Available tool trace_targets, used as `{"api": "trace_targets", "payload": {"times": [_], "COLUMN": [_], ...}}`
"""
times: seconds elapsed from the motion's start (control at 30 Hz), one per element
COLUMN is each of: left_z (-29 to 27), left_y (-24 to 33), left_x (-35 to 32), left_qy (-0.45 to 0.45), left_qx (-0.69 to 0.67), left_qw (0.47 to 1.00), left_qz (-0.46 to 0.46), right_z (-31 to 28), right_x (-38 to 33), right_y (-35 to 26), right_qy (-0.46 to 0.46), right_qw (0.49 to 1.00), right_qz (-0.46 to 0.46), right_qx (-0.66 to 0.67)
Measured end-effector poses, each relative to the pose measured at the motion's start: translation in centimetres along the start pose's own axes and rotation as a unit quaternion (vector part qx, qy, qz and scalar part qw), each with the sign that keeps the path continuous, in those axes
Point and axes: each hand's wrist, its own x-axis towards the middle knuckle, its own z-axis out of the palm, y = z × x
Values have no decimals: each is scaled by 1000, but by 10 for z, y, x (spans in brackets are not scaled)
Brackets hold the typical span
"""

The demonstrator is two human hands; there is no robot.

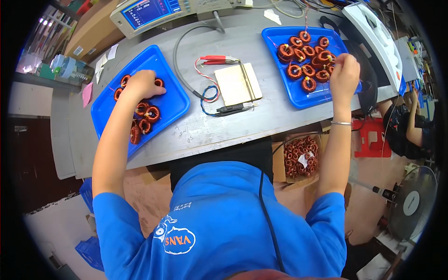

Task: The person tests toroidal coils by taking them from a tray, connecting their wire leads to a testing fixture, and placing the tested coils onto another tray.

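My left hand (142, 84) rests curled inside the left blue tray (172, 98), over copper-wound ring coils (145, 114); its fingers hide whatever lies under them. My right hand (344, 72) is closed at the right edge of the right blue tray (284, 86), right beside several copper ring coils (305, 70). Whether it grips a coil is hidden by the fist. Between the trays lies a small pale wooden block (238, 84) with red and black test clips (219, 59) and twisted leads around it.
A measuring instrument with a blue screen (149, 11) stands at the back left. A white device (378, 35) lies at the back right. A cardboard box of more coils (301, 156) sits below the bench edge. Another person (410, 126) and a fan (413, 203) are at right.
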Motion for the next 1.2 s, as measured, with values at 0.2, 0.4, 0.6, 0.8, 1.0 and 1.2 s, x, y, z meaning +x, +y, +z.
{"api": "trace_targets", "payload": {"times": [0.2, 0.4, 0.6, 0.8, 1.0, 1.2], "left_z": [12, -44, -73, -44, -40, -45], "left_y": [-9, 1, 55, 74, 92, 112], "left_x": [-14, -50, -74, -71, -76, -76], "left_qy": [111, 298, 36, 8, -83, -57], "left_qx": [35, -375, -749, -772, -677, -608], "left_qw": [989, 874, 594, 576, 662, 719], "left_qz": [92, 82, 292, 270, 310, 332], "right_z": [-3, -30, -29, -35, -30, -26], "right_x": [-34, -12, -2, 2, 9, 1], "right_y": [19, -60, -140, -134, -122, -143], "right_qy": [-78, -23, -174, -493, -460, -561], "right_qw": [994, 967, 776, 456, 528, 453], "right_qz": [79, 70, 141, 46, 77, 234], "right_qx": [4, 243, 590, 739, 710, 651]}}
